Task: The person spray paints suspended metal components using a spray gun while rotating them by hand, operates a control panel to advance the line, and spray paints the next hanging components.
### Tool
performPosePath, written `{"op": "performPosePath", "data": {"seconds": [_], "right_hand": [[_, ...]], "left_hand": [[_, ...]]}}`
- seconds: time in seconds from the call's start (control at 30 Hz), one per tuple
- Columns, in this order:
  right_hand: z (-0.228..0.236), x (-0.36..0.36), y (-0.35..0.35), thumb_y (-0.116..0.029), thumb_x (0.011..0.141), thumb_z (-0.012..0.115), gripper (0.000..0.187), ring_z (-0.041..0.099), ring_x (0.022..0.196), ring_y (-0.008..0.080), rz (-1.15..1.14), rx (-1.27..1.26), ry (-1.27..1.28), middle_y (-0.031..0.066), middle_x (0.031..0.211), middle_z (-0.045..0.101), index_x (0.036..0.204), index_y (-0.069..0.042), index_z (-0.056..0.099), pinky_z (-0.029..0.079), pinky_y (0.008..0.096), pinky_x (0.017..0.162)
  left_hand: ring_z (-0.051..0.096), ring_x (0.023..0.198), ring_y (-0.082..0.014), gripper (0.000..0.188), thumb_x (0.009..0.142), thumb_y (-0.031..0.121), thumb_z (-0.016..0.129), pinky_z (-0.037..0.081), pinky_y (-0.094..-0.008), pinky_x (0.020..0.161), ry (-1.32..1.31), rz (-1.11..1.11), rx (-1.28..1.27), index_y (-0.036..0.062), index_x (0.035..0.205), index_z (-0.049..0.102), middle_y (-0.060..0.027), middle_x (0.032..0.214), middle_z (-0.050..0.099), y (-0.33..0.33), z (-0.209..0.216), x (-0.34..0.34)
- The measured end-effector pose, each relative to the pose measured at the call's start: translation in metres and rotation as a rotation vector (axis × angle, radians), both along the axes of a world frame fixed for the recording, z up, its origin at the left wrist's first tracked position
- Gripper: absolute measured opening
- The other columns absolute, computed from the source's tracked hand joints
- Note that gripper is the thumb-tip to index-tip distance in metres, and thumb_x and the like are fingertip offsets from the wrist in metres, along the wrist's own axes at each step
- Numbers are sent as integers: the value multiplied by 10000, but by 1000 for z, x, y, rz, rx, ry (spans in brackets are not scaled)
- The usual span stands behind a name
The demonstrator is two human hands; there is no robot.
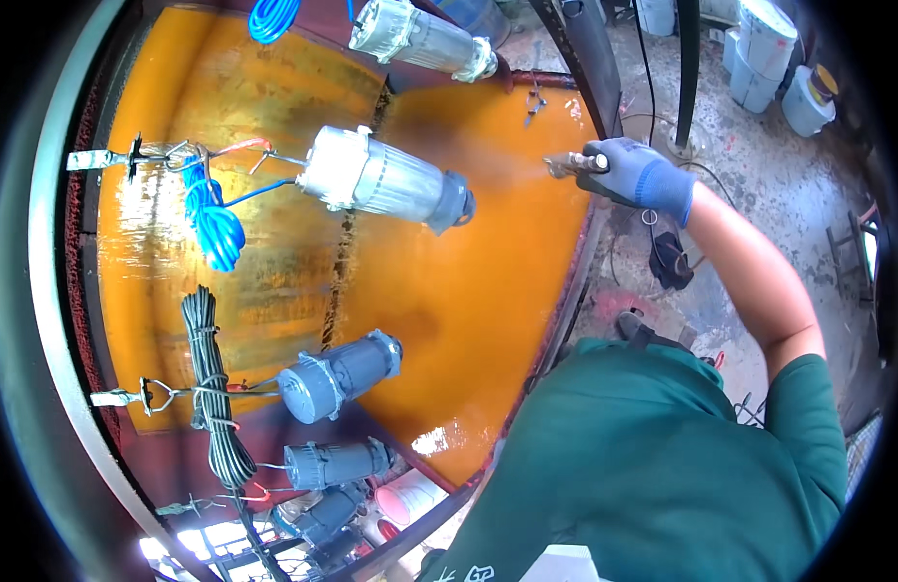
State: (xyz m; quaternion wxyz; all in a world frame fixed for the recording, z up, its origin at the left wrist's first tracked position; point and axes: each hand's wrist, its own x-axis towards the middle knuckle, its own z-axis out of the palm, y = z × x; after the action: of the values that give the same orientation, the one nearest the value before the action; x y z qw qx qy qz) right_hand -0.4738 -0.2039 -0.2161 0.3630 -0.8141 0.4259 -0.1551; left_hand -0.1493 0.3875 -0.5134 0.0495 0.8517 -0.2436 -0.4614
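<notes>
My right hand, in a grey-blue work glove, is closed around a spray gun at the upper right. Its nozzle points left, and a faint mist spreads from it over the orange panel. In line with the nozzle, a little way off, hangs a silvery submersible pump on a wire hook, with a coiled blue cable beside it. Hand and pump do not touch. A blue-grey pump hangs lower, next to a bundled dark cable. My left hand is out of view.
A glossy orange-coated panel lies behind the pumps, edged by a curved metal rail. Another silvery pump hangs at the top, another blue-grey one below. White buckets stand far right; a hose trails over the concrete floor.
</notes>
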Motion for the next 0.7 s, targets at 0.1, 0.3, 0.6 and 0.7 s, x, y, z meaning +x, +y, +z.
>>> {"op": "performPosePath", "data": {"seconds": [0.1,0.3,0.6,0.7], "right_hand": [[13,-8,-6,-403,958,740,392,735,1011,396,65,2,99,239,1012,742,1108,-45,688,551,495,907],[32,12,21,-336,984,746,325,771,911,302,-33,91,-265,177,917,747,1113,-45,686,574,423,827],[-28,38,56,-330,944,789,350,781,923,272,50,304,-474,176,981,772,1112,-34,704,590,400,826],[-40,51,73,-327,957,779,342,782,925,269,65,345,-583,170,968,773,1108,-31,696,589,394,826]], "left_hand": [[751,963,-294,344,1024,270,647,580,-398,859,-2,5,4,1,1221,728,-214,1029,768,3,-1,0],[752,980,-285,353,1027,267,647,580,-391,873,1,26,-8,1,1247,721,-214,1049,769,6,-7,-2],[752,1005,-271,369,1033,262,646,580,-380,894,5,39,-24,0,1285,709,-212,1079,771,12,-11,-1],[752,1013,-266,374,1035,261,646,580,-377,901,5,46,-22,0,1298,705,-212,1089,772,16,-12,1]]}}
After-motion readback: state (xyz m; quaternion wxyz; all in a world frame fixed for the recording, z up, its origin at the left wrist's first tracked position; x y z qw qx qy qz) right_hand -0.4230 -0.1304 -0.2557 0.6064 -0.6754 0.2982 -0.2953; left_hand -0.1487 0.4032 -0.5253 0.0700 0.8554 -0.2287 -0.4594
